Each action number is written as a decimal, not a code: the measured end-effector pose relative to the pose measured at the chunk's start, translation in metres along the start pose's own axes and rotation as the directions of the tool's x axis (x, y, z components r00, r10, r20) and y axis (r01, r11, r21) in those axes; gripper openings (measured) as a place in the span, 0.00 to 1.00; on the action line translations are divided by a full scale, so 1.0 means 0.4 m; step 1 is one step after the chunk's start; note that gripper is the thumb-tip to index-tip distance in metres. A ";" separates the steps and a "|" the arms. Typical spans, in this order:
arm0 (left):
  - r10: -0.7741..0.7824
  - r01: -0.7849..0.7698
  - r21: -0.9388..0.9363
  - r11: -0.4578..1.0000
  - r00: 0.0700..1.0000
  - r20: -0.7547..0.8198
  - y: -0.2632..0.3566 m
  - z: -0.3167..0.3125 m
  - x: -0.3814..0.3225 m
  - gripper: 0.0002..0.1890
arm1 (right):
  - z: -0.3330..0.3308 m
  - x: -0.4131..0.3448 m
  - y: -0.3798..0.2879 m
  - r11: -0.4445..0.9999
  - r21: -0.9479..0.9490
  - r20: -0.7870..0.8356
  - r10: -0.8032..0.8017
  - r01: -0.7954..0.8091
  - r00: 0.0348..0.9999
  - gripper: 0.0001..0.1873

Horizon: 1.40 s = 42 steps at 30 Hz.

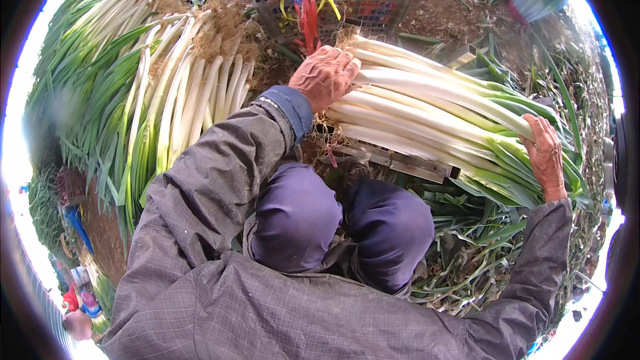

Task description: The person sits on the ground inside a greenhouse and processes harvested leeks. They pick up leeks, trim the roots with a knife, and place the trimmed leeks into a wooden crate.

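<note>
Long leeks with white stalks lie side by side on a low metal frame before my knees, roots to the left and green leaves to the right. My left hand grips the root end of one thick leek on top of the pile. Farther right, my right hand is closed around the same leek where its white stalk meets the leaves. The fingers of both hands partly hide it. Dirty roots hang near my left wrist.
More leeks are heaped at the left, roots upward. Beyond the frame stands a plastic crate holding blue and red material, with red and yellow ties over its rim. Leaf scraps litter the ground at right. A person shows at the lower left.
</note>
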<state>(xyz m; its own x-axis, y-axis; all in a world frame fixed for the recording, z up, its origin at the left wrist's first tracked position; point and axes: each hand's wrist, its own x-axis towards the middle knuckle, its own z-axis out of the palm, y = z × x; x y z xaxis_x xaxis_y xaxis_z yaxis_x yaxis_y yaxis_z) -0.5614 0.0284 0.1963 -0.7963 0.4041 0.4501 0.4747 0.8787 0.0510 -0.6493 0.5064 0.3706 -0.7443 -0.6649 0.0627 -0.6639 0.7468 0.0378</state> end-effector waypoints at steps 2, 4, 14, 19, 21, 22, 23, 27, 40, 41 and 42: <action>0.032 -0.037 0.068 0.997 0.996 0.079 -0.016 -0.030 -0.005 0.25 | -0.032 -0.013 -0.012 0.999 0.038 0.020 0.013 -0.013 1.000 0.23; 0.098 -0.105 0.067 0.992 0.990 0.104 -0.025 -0.078 -0.021 0.28 | -0.062 -0.024 -0.030 0.992 0.110 0.067 0.050 -0.058 0.997 0.23; 0.029 -0.008 0.075 0.997 0.959 -0.281 -0.041 -0.335 -0.102 0.21 | -0.201 -0.055 -0.155 0.915 0.355 0.221 0.116 -0.191 0.968 0.22; -0.977 0.263 -0.962 0.070 0.212 -0.013 -0.138 -0.400 -0.232 0.22 | -0.219 -0.085 -0.158 0.920 0.334 0.181 0.148 -0.202 0.972 0.23; -0.968 0.297 -0.934 -0.199 0.092 0.235 -0.162 -0.431 -0.306 0.21 | -0.213 -0.094 -0.157 0.932 0.324 0.150 0.122 -0.165 0.981 0.23; -0.946 0.474 -0.848 -0.237 0.085 0.311 -0.161 -0.439 -0.333 0.22 | -0.209 -0.096 -0.158 0.943 0.287 0.135 0.132 -0.166 0.982 0.23; -0.955 0.650 -0.760 0.004 0.227 0.189 -0.143 -0.427 -0.339 0.23 | -0.204 -0.098 -0.162 0.948 0.275 0.109 0.138 -0.163 0.984 0.23; -0.489 0.383 -0.419 0.824 0.853 -0.182 -0.054 -0.398 -0.288 0.41 | -0.193 -0.090 -0.191 0.954 0.287 0.091 0.064 -0.088 0.994 0.22; -0.760 0.299 -0.942 -0.155 0.572 0.307 -0.063 -0.175 -0.307 0.17 | -0.140 -0.094 -0.186 0.996 0.045 -0.077 -0.075 0.079 0.994 0.23; -0.851 0.443 -0.896 -0.020 0.463 0.248 -0.104 -0.171 -0.335 0.19 | -0.140 -0.094 -0.165 0.998 0.034 -0.098 -0.046 0.050 0.994 0.23; -0.902 0.776 -0.595 0.209 0.389 0.190 -0.171 -0.202 -0.384 0.22 | -0.141 -0.098 -0.143 1.000 0.020 -0.100 0.001 0.001 0.995 0.22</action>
<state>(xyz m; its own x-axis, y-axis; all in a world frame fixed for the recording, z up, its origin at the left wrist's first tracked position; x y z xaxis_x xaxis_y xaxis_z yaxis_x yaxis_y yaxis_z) -0.4412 -0.1144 0.1956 -0.8085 -0.5871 -0.0402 -0.2953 0.3458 0.8906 -0.5781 0.4904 0.4224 -0.7344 -0.6591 0.1620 -0.6656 0.7461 0.0180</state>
